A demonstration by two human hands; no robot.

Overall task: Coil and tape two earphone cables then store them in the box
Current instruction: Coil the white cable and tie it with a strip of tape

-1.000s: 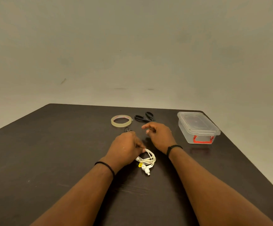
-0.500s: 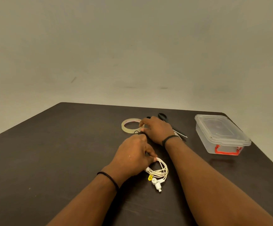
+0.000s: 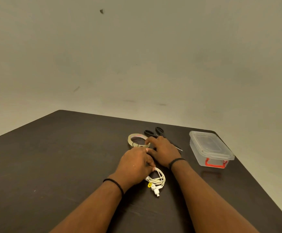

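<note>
Head view of a dark table (image 3: 52, 165) before a plain wall. The left hand (image 3: 135, 165) lies knuckles-up with curled fingers, its thumb and forefinger pinching the top of a coiled white earphone cable (image 3: 157, 178); the coil rests on the table just right of the wrist, with its earbuds and a small yellow tag at the near end. The right hand (image 3: 163, 153) rests palm-down just beyond and touching the left, fingers bent toward the tape roll (image 3: 137, 140), its fingertips at the roll's right rim; whether it grips anything cannot be told. A thin black cable loop shows inside the roll. Black-handled scissors (image 3: 153, 132) lie behind the right hand, the blade tip emerging at its right. A clear box (image 3: 211, 148), lid on, red latch facing the viewer, stands well apart at the table's right edge.
</note>
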